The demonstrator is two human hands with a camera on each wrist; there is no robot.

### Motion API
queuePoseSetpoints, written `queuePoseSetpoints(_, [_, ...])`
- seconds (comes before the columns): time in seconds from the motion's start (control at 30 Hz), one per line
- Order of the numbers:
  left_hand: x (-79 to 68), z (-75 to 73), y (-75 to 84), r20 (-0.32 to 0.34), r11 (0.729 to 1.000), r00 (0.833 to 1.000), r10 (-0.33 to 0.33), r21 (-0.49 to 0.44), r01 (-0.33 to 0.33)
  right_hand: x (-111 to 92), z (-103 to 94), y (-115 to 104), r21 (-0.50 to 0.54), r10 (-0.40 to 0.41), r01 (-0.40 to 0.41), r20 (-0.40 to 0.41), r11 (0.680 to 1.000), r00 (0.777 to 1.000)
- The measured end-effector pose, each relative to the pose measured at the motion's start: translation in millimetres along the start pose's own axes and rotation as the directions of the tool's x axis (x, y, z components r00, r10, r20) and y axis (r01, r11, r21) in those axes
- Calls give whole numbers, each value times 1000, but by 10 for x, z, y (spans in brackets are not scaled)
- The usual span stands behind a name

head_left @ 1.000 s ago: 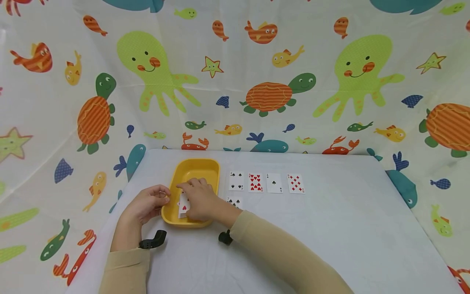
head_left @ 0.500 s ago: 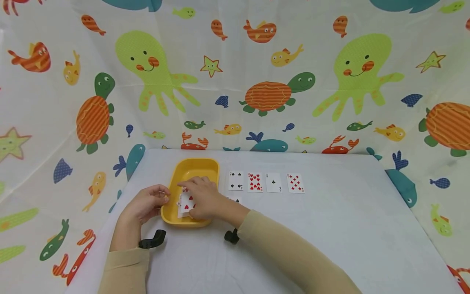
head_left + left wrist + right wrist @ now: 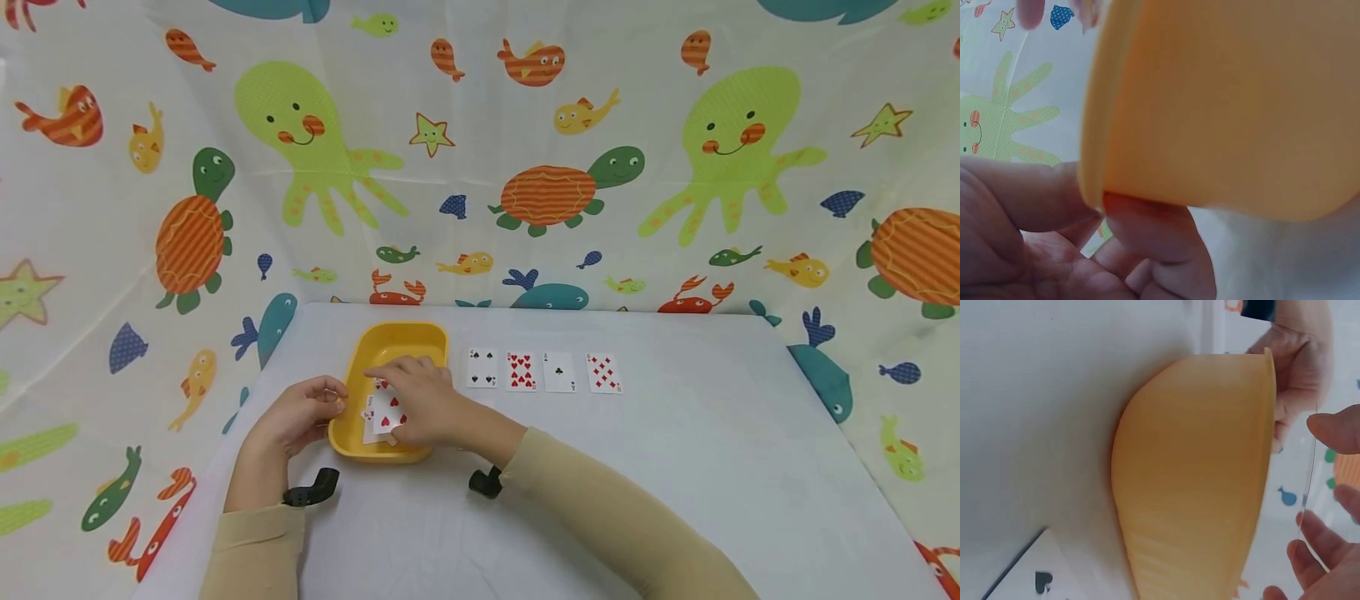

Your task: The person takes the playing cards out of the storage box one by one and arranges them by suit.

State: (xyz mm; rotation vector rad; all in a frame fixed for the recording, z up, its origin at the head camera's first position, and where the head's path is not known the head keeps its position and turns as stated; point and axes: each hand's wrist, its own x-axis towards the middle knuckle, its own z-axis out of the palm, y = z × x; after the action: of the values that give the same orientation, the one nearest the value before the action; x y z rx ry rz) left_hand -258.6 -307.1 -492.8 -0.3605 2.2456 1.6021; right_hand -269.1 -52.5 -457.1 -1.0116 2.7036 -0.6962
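Pinch left rim of yellow tray between thumb and finger of left hand. Hold top hearts card in right hand: pinching grip, thumb at one end, fingers at other. See card edge-on in right wrist view, above tray rim and apart from it. Note other cards in tray, below, overlapping, partly hidden.

On tabletop, right of tray, find one face-up row, left to right: four of spades, many-pip hearts, ace of clubs, diamonds card. Cannot read many-pip hearts and diamonds values surely. In right wrist view, find spade-marked corner of card near tray, rest out of frame. Behind tabletop, see white sea-creature backdrop.
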Motion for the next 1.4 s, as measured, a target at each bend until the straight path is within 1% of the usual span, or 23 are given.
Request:
queuePoseSetpoints(0.23, [25, -8, -5, 3, 1000, 1000, -10, -4, 10, -204, -129, 106, 3, -4, 4, -14, 1000, 1000])
queuePoseSetpoints(0.4, [33, -23, -8, 3, 1000, 1000, -18, -2, 18, -344, -215, 213, 53, 10, -9, -18, 999, 1000])
queuePoseSetpoints(0.57, [24, -37, -7, 2, 1000, 1000, -18, -5, 18, -438, -283, 291, 87, 32, -29, -34, 996, 999])
queuePoseSetpoints(0.8, [13, -32, -2, 4, 1000, 1000, -15, -13, 15, -550, -343, 396, 103, 63, -57, -65, 993, 996])
queuePoseSetpoints(0.97, [17, -5, -5, 5, 1000, 1000, -13, -24, 13, -658, -341, 529, 78, 66, -60, -75, 995, 995])
queuePoseSetpoints(1.3, [-6, -2, 13, 11, 1000, 1000, -8, -18, 8, -877, -319, 802, 90, 91, -83, -89, 992, 992])
queuePoseSetpoints(1.4, [-8, -4, 18, 12, 1000, 1000, -6, -19, 6, -933, -297, 883, 69, 90, -83, -93, 994, 992])
